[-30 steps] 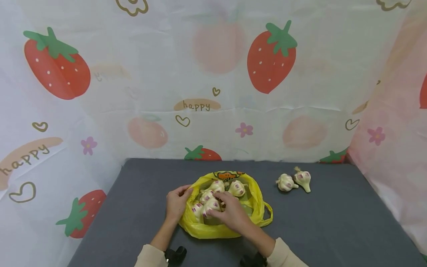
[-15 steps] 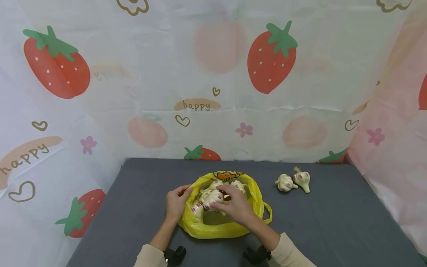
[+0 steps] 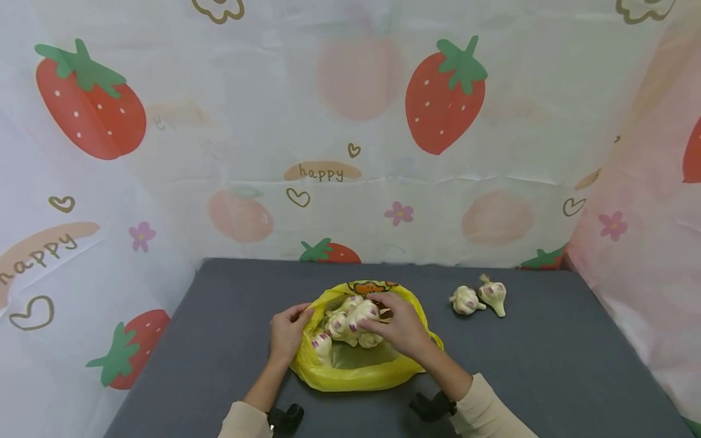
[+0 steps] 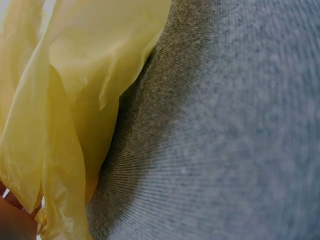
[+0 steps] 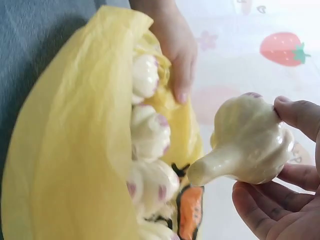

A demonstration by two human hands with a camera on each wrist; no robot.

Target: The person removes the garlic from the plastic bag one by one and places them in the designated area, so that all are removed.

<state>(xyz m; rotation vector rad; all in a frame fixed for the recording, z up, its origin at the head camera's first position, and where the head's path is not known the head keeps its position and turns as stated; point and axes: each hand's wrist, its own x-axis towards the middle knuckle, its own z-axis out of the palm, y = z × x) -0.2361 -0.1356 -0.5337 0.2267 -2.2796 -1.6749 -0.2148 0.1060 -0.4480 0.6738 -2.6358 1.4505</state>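
A yellow plastic bag (image 3: 361, 378) lies with its mouth spread wide at the middle of the table. Its left rim is pinched by my left hand (image 3: 287, 336), whose fingertips sit over the edge. Above the bag's mouth, my right hand (image 3: 402, 322) grips a garlic bulb (image 5: 250, 137) between thumb and fingers, the pale stem pointing away from the palm. Several other bulbs lie inside the bag, among them one garlic bulb (image 3: 322, 347) against the left wall. The left wrist view is mostly filled by the bag's side (image 4: 95, 65).
Two garlic bulbs lie side by side at the back right: one bulb (image 3: 466, 300) on its side, the other bulb (image 3: 493, 295) with its stem toward me. A dark grey cloth covers the table (image 3: 547, 365). A strawberry-print curtain (image 3: 372, 140) hangs behind it.
My right hand has lifted a garlic bulb up from the pile and moved slightly right and away from me. The left hand keeps its hold on the bag's rim.
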